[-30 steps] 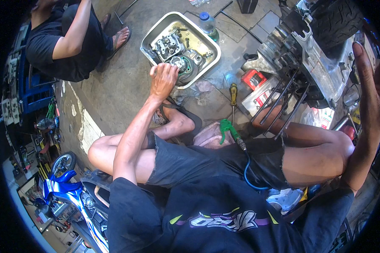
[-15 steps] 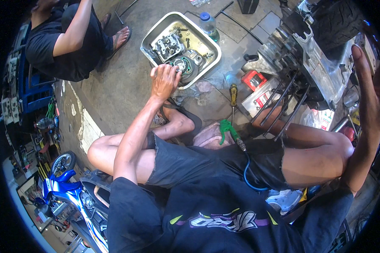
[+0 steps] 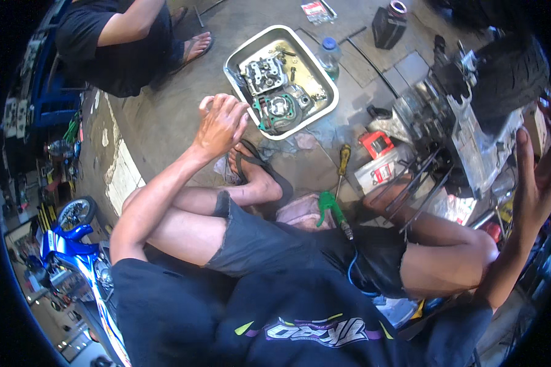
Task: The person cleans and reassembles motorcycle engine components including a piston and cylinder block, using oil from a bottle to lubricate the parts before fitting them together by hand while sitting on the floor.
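Note:
My left hand (image 3: pixel 222 126) hovers just left of the metal tray's rim, fingers loosely bent and slightly apart. Nothing shows in it, though its palm side is hidden. Inside the pale tray (image 3: pixel 331 105) lie an engine cylinder with a green gasket (image 3: pixel 279 107), a cylinder head (image 3: pixel 266 74) and several bolts. At the far right, my raised right hand (image 3: pixel 536 174) is open, thumb and fingers spread apart, beside the engine crankcase (image 3: pixel 471 144). Long studs stick out of the engine toward my leg. The right fingers are partly lost in the dark rim.
A green air blow gun (image 3: pixel 332 209) with a blue hose lies by my shorts, near a yellow-handled screwdriver (image 3: pixel 343 160). Past the tray stand a blue-capped bottle (image 3: pixel 329 58) and a black container (image 3: pixel 390 27). Another person (image 3: pixel 113 49) sits at upper left; a blue motorcycle (image 3: pixel 73 244) stands lower left.
My left hand has come off the cylinder in the tray and moved left, outside the rim. The right hand stays raised at the far right. The view has shifted slightly.

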`<state>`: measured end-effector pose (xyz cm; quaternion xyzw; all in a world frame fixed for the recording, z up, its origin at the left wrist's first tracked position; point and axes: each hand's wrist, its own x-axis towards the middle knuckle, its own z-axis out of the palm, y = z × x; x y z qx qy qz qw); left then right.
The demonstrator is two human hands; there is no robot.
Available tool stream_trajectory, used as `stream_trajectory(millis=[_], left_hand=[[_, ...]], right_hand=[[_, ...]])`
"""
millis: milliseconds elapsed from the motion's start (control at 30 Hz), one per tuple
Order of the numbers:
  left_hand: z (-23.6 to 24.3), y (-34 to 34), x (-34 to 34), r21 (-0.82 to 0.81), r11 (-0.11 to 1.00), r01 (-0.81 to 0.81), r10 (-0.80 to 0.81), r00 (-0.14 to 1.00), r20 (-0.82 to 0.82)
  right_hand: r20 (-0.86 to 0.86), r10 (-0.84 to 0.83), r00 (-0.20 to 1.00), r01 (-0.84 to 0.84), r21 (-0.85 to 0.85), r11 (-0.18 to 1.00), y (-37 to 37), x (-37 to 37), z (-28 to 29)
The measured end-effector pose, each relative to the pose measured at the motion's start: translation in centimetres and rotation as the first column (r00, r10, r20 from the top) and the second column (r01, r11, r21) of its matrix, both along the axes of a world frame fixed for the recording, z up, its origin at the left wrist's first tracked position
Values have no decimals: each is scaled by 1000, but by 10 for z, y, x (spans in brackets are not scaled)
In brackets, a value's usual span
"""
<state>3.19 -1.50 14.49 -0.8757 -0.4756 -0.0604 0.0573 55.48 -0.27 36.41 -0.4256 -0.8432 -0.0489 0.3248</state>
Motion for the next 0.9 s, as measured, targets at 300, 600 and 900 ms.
stream_trajectory(millis=[300,600,900], left_hand=[[-34,26,3,-284,958,37,-27,999,42],[-64,78,17,-371,856,361,-424,900,-104],[-63,97,35,-538,786,304,-512,809,-291]], right_hand=[[-85,-253,964,241,-127,962,-16,-21,-10],[-78,-196,977,183,-152,971,-16,-29,-7],[-9,-204,979,200,-148,968,-20,-35,-4]])
